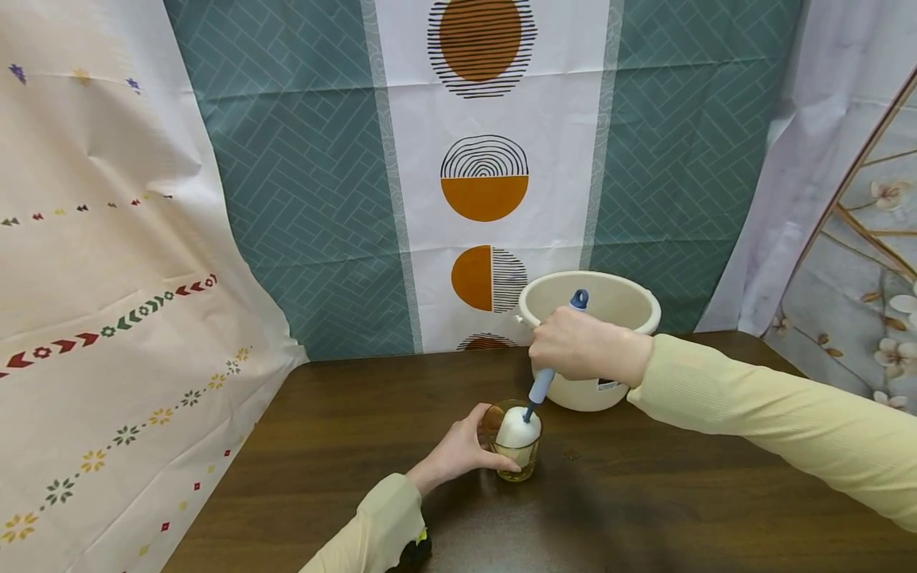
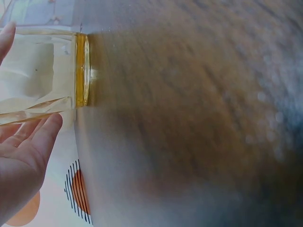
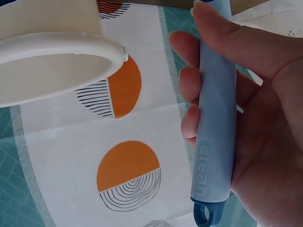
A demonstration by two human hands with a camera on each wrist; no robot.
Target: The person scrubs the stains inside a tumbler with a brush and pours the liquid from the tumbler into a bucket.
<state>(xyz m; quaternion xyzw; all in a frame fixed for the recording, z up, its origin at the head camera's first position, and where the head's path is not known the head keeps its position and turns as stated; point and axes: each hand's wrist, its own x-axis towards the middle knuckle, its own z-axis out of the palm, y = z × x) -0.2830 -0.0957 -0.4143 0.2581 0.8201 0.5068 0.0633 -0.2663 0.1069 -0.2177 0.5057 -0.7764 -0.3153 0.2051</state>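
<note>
An amber-tinted drinking glass [image 1: 514, 471] stands upright on the brown wooden table. My left hand [image 1: 460, 447] holds it from the left, thumb on the near side and fingers round the far side. Inside the glass sits the white sponge head [image 1: 517, 430] of a bottle brush. My right hand [image 1: 583, 344] grips the brush's light blue handle [image 3: 215, 127], which slants up to the right from the glass. A dark blue hanging loop [image 3: 207, 215] pokes out past the palm. Through the glass wall [image 2: 57, 71] in the left wrist view, the pale sponge shows.
Just behind the glass stands a cream bucket [image 1: 583, 395], partly covered by my right hand. The wooden table [image 1: 358, 414] ends at a hanging patterned cloth [image 1: 315, 199] at the back. A cream embroidered cloth [image 1: 129, 358] drapes along the left side.
</note>
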